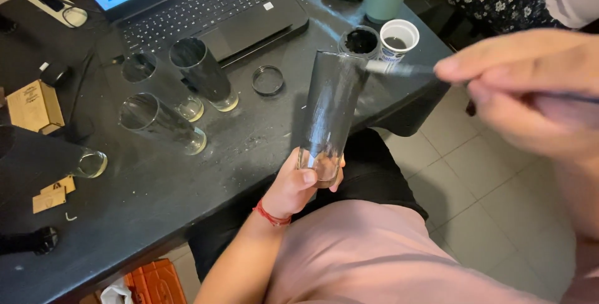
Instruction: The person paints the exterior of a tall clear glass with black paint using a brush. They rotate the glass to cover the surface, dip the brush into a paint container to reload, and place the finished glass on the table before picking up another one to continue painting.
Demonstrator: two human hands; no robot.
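— Where's the tall glass (329,114)?
— Centre frame, its base clamped in the left hand (293,188).
— And the right hand (530,92)?
— At right, blurred, seemingly pinching a brush (390,68) at the rim.

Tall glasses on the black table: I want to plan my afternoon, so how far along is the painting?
Looks done: nothing can be confirmed; four tall clear glasses on the black table show no obvious coating. In hand: the left hand grips a dark-streaked tall glass by its base, while the right hand holds a blurred brush at its rim. Left: apparently most glasses.
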